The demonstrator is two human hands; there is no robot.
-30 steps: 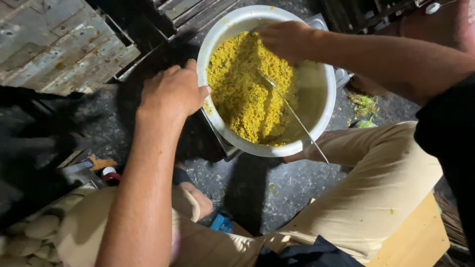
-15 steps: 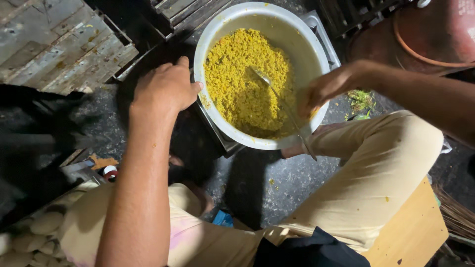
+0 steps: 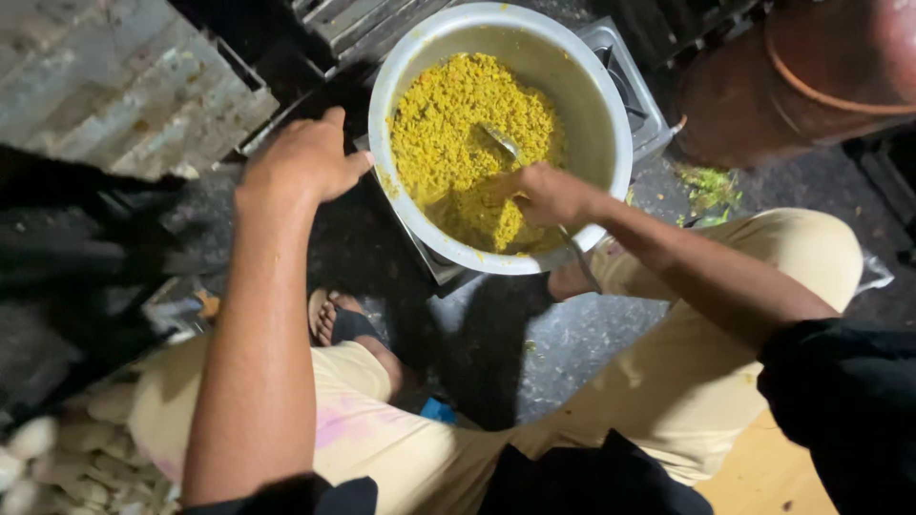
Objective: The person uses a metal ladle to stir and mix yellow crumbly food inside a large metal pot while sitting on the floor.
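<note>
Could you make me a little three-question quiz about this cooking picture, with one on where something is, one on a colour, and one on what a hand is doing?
1. Where is the left hand?
A. on the pot's outer rim
B. on the knee
C. in the food

2. What colour is the food in the pot?
A. white
B. yellow
C. dark red

3. What is the right hand doing?
A. resting open on the floor
B. gripping the metal utensil
C. covering the pot

Answers: 1 A, its fingers touch the pot's left edge; 2 B, the grains are bright yellow; 3 B, its fingers close round the handle over the food.
</note>
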